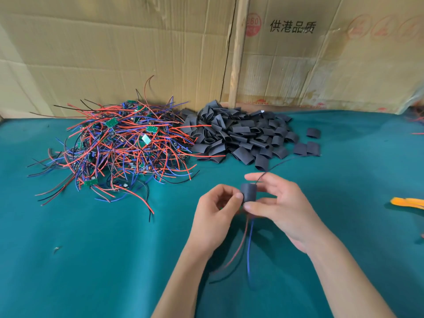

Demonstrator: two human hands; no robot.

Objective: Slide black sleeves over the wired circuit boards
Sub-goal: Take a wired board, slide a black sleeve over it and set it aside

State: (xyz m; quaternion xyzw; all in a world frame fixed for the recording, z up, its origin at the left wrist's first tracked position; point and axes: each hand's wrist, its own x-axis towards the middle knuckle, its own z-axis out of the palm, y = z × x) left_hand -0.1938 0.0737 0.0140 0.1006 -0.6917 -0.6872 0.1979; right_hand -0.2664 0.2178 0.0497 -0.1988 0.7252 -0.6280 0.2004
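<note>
Black sleeve (248, 192) | pinched by left hand (215, 211), right hand (277, 208)

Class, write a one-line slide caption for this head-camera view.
Both hands hold a black sleeve over a wired board, piles behind.

Wired boards (119, 143) left of sleeve pile (243, 134), cardboard (137, 53) behind.

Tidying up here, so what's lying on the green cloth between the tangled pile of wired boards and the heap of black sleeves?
In the head view, nothing separate: the wired boards pile and black sleeve heap touch, with red wires reaching onto the sleeves.
</note>
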